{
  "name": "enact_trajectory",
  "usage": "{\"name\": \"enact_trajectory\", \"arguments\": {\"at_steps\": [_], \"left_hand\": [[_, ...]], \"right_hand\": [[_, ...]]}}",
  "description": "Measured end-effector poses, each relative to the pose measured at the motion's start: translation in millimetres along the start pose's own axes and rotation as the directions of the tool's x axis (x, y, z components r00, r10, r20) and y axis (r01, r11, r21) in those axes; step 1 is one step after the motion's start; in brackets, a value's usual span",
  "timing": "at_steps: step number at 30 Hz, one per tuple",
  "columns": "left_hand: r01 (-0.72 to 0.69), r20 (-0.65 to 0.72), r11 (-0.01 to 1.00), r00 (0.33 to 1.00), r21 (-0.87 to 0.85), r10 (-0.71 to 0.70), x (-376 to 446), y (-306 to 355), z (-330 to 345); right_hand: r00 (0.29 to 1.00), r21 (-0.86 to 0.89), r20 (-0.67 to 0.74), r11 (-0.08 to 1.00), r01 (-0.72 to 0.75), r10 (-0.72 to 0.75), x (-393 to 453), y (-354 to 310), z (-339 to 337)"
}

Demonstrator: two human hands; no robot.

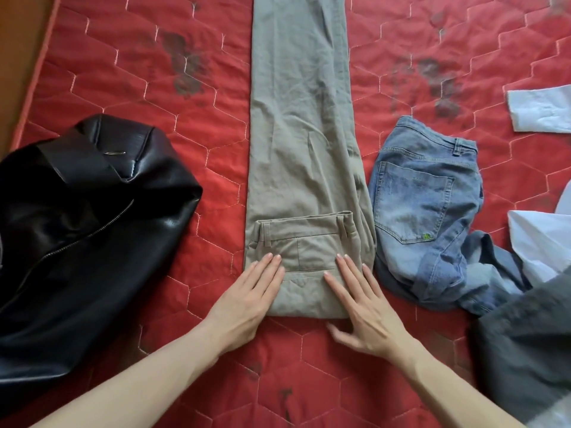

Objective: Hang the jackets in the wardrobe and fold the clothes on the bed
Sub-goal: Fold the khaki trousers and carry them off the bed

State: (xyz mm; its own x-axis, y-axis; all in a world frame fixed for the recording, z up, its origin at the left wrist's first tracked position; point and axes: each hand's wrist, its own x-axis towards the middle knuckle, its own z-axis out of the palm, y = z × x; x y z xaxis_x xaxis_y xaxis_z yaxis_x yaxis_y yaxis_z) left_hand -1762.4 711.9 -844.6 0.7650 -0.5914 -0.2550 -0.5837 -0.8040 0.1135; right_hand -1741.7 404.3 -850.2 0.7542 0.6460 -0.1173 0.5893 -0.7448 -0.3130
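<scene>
We see the khaki trousers (301, 134) laid lengthwise along the middle of the bed (117, 72), waistband end folded over nearest us. Our left hand (247, 298) and right hand (367, 304) press flat on that fold, fingers straight, gripping nothing. The black jacket (80, 242) lies at the left edge, the jeans (429, 211) just beside the trousers toward the right edge.

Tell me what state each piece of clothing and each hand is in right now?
Khaki trousers: laid out lengthwise, waist end folded over.
Blue jeans: crumpled, unfolded.
Black leather jacket: heaped, not hung.
White shirt: partly in view.
Left hand: flat, pressing the trousers.
Right hand: flat, pressing the trousers.
</scene>
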Motion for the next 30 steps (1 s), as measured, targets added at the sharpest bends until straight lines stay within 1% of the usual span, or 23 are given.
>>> {"name": "enact_trajectory", "arguments": {"at_steps": [3, 6, 8, 10, 12, 13, 15, 17, 20, 21, 22, 24, 25, 28, 29, 30], "left_hand": [[0.075, 0.033, 0.993, 0.997, -0.089, -0.072, 0, 10, -5], [0.096, 0.059, 0.979, 0.994, -0.18, -0.087, 0, 9, -16], [0.104, 0.086, 0.961, 0.993, -0.255, -0.084, -1, 6, -26], [0.114, 0.119, 0.916, 0.99, -0.384, -0.073, -3, 3, -41], [0.161, 0.201, 0.85, 0.977, -0.502, -0.066, -8, -1, -61], [0.19, 0.236, 0.813, 0.969, -0.551, -0.067, -11, -3, -69], [0.24, 0.242, 0.705, 0.965, -0.667, -0.099, -18, -5, -83], [0.28, 0.204, 0.532, 0.959, -0.799, -0.199, -28, -10, -91], [0.35, 0.216, 0.326, 0.899, -0.878, -0.382, -44, -14, -96], [0.36, 0.22, 0.278, 0.876, -0.89, -0.429, -47, -13, -98], [0.363, 0.214, 0.255, 0.857, -0.896, -0.468, -50, -11, -100], [0.347, 0.185, 0.219, 0.824, -0.912, -0.536, -53, -6, -99], [0.345, 0.193, 0.18, 0.806, -0.921, -0.559, -54, -3, -98], [0.313, 0.252, -0.01, 0.746, -0.95, -0.616, -45, 6, -100], [0.289, 0.261, -0.06, 0.735, -0.956, -0.626, -40, 9, -100], [0.267, 0.257, -0.082, 0.731, -0.96, -0.633, -35, 12, -100]], "right_hand": [[0.999, 0.045, 0.016, 0.998, 0.039, -0.04, -5, 8, -6], [0.999, 0.05, 0.034, 0.998, 0.03, -0.032, -1, 9, -10], [0.998, 0.076, 0.059, 0.997, 0.0, -0.004, -1, 8, -15], [0.996, 0.085, 0.093, 0.996, -0.01, 0.002, -5, 6, -24], [0.995, 0.112, 0.102, 0.994, -0.002, -0.009, -11, 4, -36], [0.995, 0.149, 0.096, 0.989, -0.002, -0.012, -13, 2, -41], [0.999, 0.243, 0.04, 0.969, -0.03, 0.021, -20, -2, -50], [0.994, 0.349, -0.045, 0.934, -0.08, 0.102, -28, -6, -56], [0.952, 0.526, -0.083, 0.825, -0.208, 0.293, -41, -21, -70], [0.93, 0.589, -0.09, 0.772, -0.238, 0.356, -45, -27, -74], [0.907, 0.647, -0.088, 0.716, -0.262, 0.412, -47, -33, -78], [0.874, 0.718, -0.09, 0.64, -0.276, 0.477, -46, -40, -81], [0.859, 0.745, -0.082, 0.603, -0.285, 0.506, -44, -42, -82], [0.81, 0.782, -0.104, 0.551, -0.293, 0.577, -32, -46, -82], [0.797, 0.784, -0.109, 0.544, -0.298, 0.594, -24, -49, -84], [0.787, 0.772, -0.119, 0.555, -0.309, 0.605, -15, -49, -84]]}}
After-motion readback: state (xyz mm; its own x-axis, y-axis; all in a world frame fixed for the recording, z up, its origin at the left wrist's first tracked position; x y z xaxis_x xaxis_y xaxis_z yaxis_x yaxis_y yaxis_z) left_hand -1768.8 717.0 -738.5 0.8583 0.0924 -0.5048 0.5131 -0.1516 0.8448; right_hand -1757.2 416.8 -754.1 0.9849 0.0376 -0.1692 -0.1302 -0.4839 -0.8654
